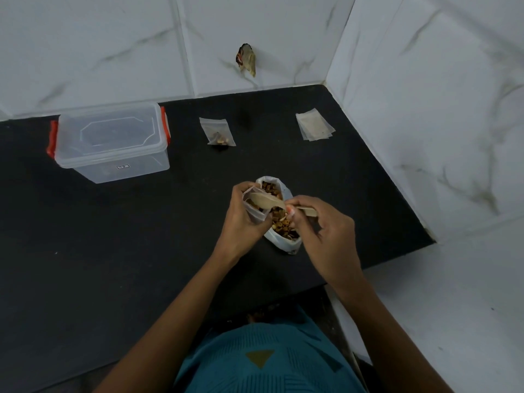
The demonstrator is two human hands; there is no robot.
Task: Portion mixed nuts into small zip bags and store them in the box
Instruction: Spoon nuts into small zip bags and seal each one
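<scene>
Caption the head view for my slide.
Left hand holds a small zip bag while right hand spoons mixed nuts into it.

Looks like a home kitchen corner: black stone counter point(113, 251) meeting white marble-look wall tiles point(113, 46) on two sides. Food prep stuff on it: clear lidded box point(112, 140) with red clips far left beyond the fingers, open bag of mixed nuts point(279, 219) right under the fingertips, small zip bags point(314, 126) past them near the right wall. No lab or shop gear visible
</scene>
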